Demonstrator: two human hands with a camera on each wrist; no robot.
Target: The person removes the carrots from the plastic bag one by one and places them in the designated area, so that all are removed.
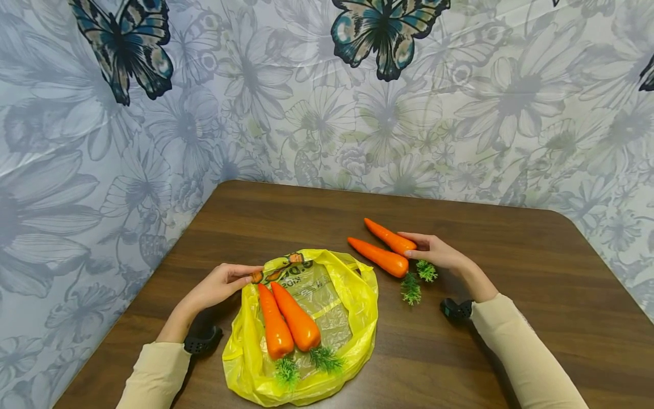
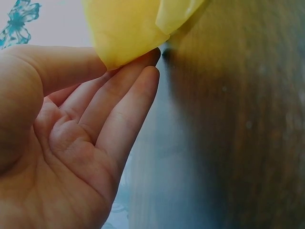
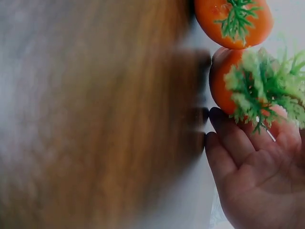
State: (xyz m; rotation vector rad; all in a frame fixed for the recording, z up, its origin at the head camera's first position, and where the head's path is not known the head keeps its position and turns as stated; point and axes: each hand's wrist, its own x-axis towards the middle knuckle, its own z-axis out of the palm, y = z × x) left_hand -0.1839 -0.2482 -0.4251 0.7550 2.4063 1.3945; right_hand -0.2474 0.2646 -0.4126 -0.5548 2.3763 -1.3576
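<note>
Towards the desk's [image 1: 536, 267] left edge, a flimsy-looking bag [image 1: 364, 309] is pinched at its rim by the left hand [image 1: 219, 286], while by the half-closed right hand [image 1: 441, 251] a likely light, smooth carrot [image 1: 387, 234], nearer the far edge, is aptly gripped at its thick end.

A brown table [image 1: 511, 250] stands before pale walls [image 1: 286, 142] patterned with grey flowers [image 1: 518, 94] and teal butterflies [image 1: 386, 28].

"KIDS" [image 1: 290, 284] on yellow bag [image 1: 364, 307], larger lettering [image 1: 300, 270] unclear
</note>
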